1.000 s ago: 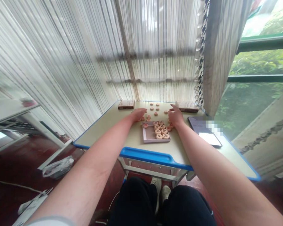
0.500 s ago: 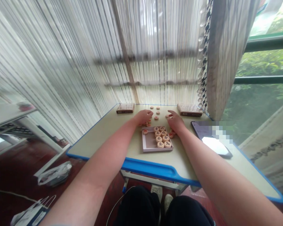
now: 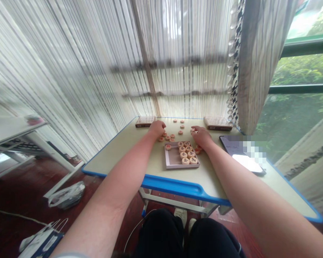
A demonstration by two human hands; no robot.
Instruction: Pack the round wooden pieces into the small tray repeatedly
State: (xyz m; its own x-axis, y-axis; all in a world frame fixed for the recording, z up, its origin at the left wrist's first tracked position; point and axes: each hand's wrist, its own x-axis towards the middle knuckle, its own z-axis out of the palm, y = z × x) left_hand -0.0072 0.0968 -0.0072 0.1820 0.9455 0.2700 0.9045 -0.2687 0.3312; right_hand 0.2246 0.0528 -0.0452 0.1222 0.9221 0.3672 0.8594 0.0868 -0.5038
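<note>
A shallow square tray [image 3: 172,162] lies on the beige desk [image 3: 123,150] and holds several round wooden chess pieces [image 3: 187,154] in its right half. More loose pieces [image 3: 177,127] are scattered beyond it. My left hand [image 3: 157,127] rests curled over pieces just left of and beyond the tray, fingers closed; what they hold is hidden. My right hand [image 3: 201,136] sits at the tray's far right corner, fingers bent over a piece there.
Two flat wooden boxes [image 3: 145,121] [image 3: 218,123] lie at the desk's far edge. A phone [image 3: 242,154] with a lit screen lies right of the tray. Striped curtains hang behind. A second table [image 3: 18,132] and bags [image 3: 67,193] are on the left.
My left hand has drawn back to the left, off the middle pieces. The right hand has barely shifted. The camera view moved slightly.
</note>
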